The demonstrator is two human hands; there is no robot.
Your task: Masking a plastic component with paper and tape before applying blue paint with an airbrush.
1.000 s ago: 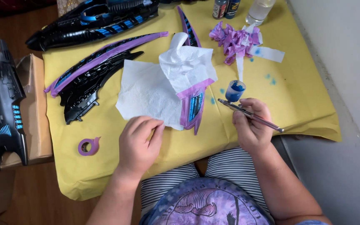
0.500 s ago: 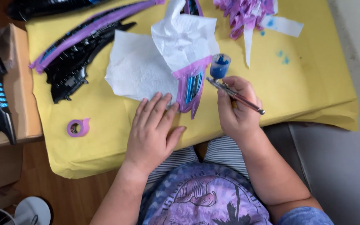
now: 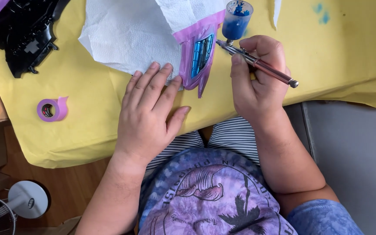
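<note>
Closer view than half a second back: hands and masked part now fill the middle, left hand has slid up so its fingertips sit on the paper edge, right hand has brought the airbrush nearer the part.

Nearest: person's lap, purple printed shirt (image 3: 214, 196) and striped shorts (image 3: 223, 139), against the table edge. Lower left, a white fan base (image 3: 28, 199) on the wood floor.

Left hand (image 3: 146, 117) lies flat, palm down, fingers spread narrow, holding nothing; fingertips press the lower edge of the white paper towel (image 3: 127, 35), thumb on the yellow table cover (image 3: 92, 126).

Right hand (image 3: 253, 82) is closed around a metal airbrush (image 3: 257, 64), pen-style, index finger on top. Its blue paint cup (image 3: 236, 19) stands upright at the front end; tip points left at the part, just beside it, contact unclear.

Masked part (image 3: 199, 56) sits between the two hands: blue ribbed strip exposed, purple tape border around it, paper towel taped over the rest. Left fingertips touch the tape's left edge.

Left side, a purple tape roll (image 3: 51, 109) lies well apart from the hand. Farther, top left, a black plastic body piece (image 3: 22, 35) with purple tape at its corner. Top right, blue paint spots (image 3: 320, 13) on the cover. Tape roll and black piece have shifted out toward the frame edges since before.
</note>
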